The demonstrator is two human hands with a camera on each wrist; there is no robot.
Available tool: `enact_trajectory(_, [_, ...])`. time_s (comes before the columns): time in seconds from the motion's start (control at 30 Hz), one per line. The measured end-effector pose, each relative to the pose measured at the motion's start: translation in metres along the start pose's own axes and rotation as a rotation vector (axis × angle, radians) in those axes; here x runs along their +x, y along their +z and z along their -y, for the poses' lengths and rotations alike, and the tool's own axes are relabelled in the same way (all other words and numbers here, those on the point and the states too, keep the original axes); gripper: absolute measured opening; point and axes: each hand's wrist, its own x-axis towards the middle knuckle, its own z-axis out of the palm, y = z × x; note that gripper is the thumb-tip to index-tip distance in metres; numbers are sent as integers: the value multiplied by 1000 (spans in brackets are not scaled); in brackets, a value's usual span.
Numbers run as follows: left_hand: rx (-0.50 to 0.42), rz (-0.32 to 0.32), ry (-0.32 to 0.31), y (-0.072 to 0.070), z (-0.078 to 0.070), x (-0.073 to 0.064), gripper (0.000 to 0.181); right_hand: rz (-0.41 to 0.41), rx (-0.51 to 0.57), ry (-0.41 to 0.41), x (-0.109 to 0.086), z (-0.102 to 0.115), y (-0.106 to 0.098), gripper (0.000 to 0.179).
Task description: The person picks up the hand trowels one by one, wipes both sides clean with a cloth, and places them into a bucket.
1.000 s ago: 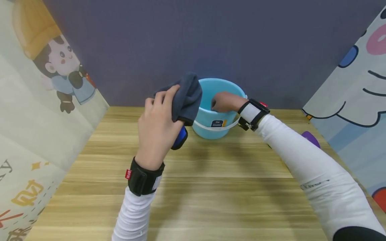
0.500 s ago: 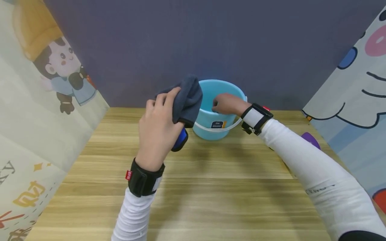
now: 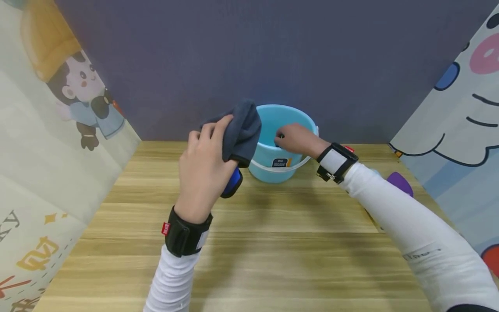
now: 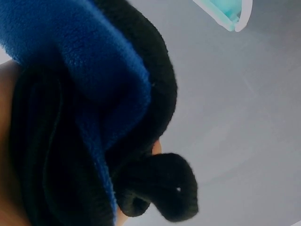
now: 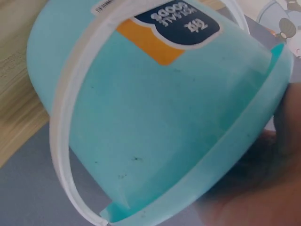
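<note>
My left hand grips a bunched cloth, dark grey with a bright blue side, just left of the bucket. In the left wrist view, the cloth's blue side looks fuzzy, with thick black edging. A light blue bucket stands upright near the back wall, its white handle hanging in front. My right hand is at the bucket's opening, fingers curled inward. Something small and dark shows at those fingertips; its kind is hidden. From the right wrist, the bucket's rim covers part of that hand.
Beyond my right forearm lies a purple object, partly covered by the sleeve, with a bit of light blue beside it. The wooden tabletop meets a dark back wall. Printed panels stand at left and right.
My right hand has risen slightly out of the bucket and drawn a little to the right, with a dark bit now showing at its fingers. My left hand has kept its hold on the cloth.
</note>
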Motion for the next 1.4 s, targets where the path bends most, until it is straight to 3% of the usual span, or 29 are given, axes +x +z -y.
enact_trajectory(0.2, [5,7,6,0,0,0,63,-163,-18,-51,-20,1,2,29])
enact_trajectory(0.33, [10,-4,12,0,0,0,63,-270,-50,-24,-43,1,1,25])
enact_trajectory(0.5, [16,0,10,0,0,0,64,-305,-64,57,-76,-9,3,24])
enact_trajectory(0.73, [15,32,8,0,-3,-1,69,-250,-72,226,-121,-63,21,40])
enact_trajectory(0.97, [18,38,7,0,-5,0,68,-154,-149,350,-155,-119,51,39])
enact_trajectory(1.2, [30,58,14,1,-5,-1,68,13,-98,494,-170,-150,69,48])
enact_trajectory(1.4, [24,62,12,2,-4,-3,68,84,-64,512,-176,-166,74,48])
